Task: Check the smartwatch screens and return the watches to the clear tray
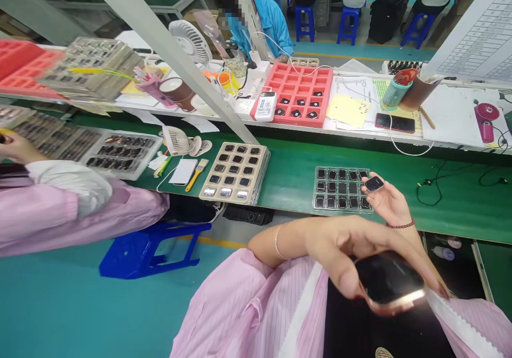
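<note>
Close to the camera, my left hand grips a smartwatch body by its edges, with the black screen facing up and a gold-coloured rim showing. It is somewhat blurred. Farther out, my right hand pinches a smaller-looking smartwatch body, dark screen up, between thumb and fingers. That hand is at the right edge of a clear plastic tray, partly covering it. Rows of dark square watch bodies sit in the tray's pockets. A red bead bracelet circles my right wrist, and a thin bangle my left.
Left of the clear tray is a stack of beige trays with watch faces. A yellow-handled brush, a white box and a small fan lie beyond. A co-worker's arm reaches in at left. The shelf holds a red foam tray.
</note>
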